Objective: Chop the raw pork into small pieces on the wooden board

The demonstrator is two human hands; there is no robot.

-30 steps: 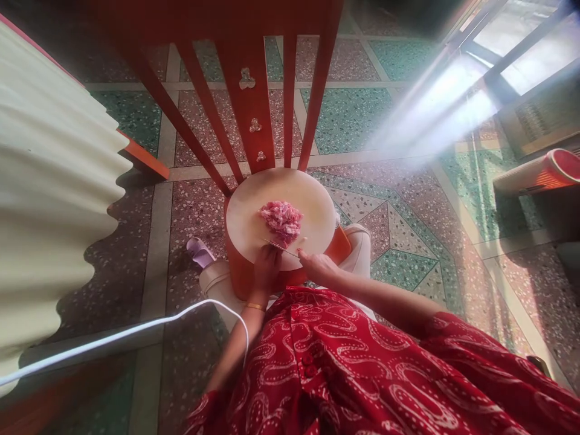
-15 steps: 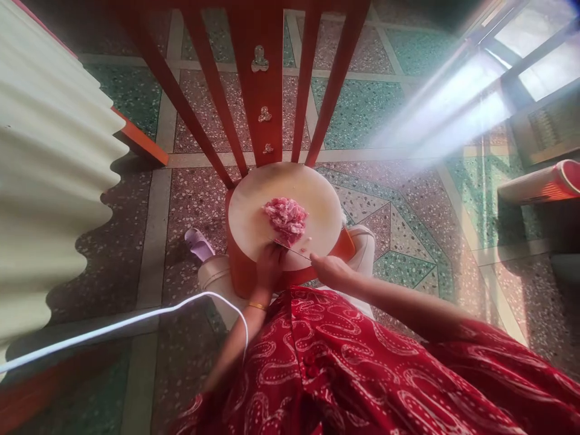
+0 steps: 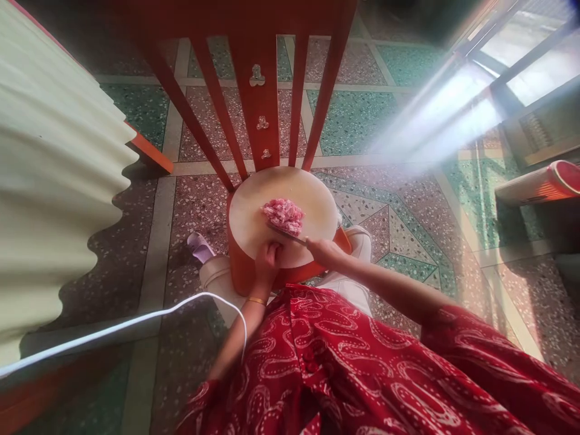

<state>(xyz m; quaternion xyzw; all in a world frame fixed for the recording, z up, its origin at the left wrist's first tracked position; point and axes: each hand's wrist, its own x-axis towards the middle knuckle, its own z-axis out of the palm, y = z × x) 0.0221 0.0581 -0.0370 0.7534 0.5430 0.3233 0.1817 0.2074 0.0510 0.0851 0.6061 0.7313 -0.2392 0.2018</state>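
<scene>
A heap of pink cut raw meat (image 3: 283, 212) lies in the middle of a round, pale cutting board (image 3: 247, 205). My right hand (image 3: 325, 251) is closed around the handle of a knife (image 3: 288, 233). The knife's blade points left and rests against the near side of the meat. Close to the board's near left edge is my left hand (image 3: 269, 260), its fingers curled together. Whatever those fingers may hold is too small or hidden to make out.
The board sits on the seat of a reddish wooden chair (image 3: 236, 266) with a slatted back. A white cable (image 3: 181, 303) crosses at the lower left. A pale curtain (image 3: 54, 181) hangs on the left, and a purple slipper (image 3: 200, 248) lies on the terrazzo floor.
The knife has moved forward from the near edge of the board to the meat heap. My left hand has drawn back from the meat, and the heap looks more compact.
</scene>
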